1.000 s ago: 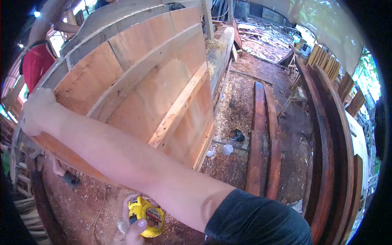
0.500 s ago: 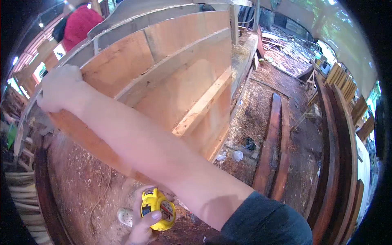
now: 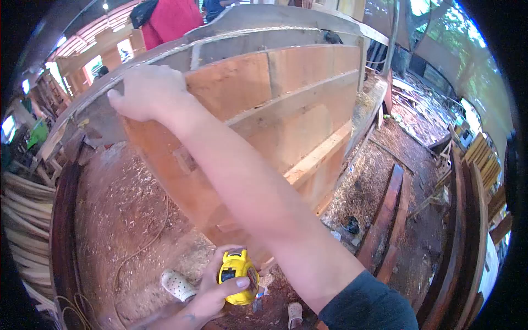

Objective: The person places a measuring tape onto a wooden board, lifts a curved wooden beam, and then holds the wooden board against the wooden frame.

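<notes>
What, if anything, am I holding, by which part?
Left hand: yellow tape measure, by its case. Right hand: at a corner of the wooden panel, grip hidden.

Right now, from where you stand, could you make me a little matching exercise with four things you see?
Things:
1. Tape measure
2. Right hand
3. Right sleeve
4. Co-worker's garment

Places or colours:
A. Dark
B. Red
C. In the left hand
D. At the wooden panel's edge

Pairs: 1-C, 2-D, 3-A, 4-B
</notes>
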`<state>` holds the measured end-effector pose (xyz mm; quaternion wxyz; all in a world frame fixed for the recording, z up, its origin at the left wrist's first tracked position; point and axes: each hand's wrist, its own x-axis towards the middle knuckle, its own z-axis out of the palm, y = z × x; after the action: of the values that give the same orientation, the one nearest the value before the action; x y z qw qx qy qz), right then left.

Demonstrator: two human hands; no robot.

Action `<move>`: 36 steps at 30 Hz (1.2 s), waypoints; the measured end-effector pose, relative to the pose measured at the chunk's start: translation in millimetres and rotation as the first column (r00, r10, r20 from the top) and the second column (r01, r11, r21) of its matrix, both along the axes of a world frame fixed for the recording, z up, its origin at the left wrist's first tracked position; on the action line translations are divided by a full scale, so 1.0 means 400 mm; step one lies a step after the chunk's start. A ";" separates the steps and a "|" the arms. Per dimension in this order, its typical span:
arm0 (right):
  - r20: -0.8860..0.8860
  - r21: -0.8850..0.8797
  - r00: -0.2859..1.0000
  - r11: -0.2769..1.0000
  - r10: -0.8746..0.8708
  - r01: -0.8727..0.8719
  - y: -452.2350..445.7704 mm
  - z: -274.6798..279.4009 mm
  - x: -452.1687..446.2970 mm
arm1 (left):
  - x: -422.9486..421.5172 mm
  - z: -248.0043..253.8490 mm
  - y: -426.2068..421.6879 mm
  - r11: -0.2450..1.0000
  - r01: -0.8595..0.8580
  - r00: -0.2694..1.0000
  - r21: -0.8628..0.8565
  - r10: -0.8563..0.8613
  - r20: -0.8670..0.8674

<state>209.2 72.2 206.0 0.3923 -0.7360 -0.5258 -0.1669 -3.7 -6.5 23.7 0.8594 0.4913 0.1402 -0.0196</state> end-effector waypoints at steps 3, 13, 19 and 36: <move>0.021 -0.031 1.000 1.000 -0.003 0.004 -0.006 0.005 -0.003 | -0.001 -0.006 0.006 1.000 0.003 1.000 0.001 -0.003 0.013; 0.014 -0.037 1.000 0.999 -0.014 0.015 -0.002 0.005 -0.004 | -0.007 -0.007 0.010 0.999 0.031 0.999 0.017 -0.032 0.022; 0.039 -0.019 0.999 1.000 -0.008 0.009 -0.002 0.000 0.000 | -0.007 0.003 0.003 0.996 0.035 0.999 0.081 -0.034 -0.008; 0.032 -0.062 0.999 0.998 -0.032 0.034 -0.009 0.007 -0.008 | -0.010 -0.005 0.006 0.993 0.027 1.000 0.115 -0.026 -0.010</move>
<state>206.0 68.4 209.0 0.3582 -0.7538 -0.5246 -0.1682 -7.6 -4.0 21.9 0.8288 0.5416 0.1380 -0.0250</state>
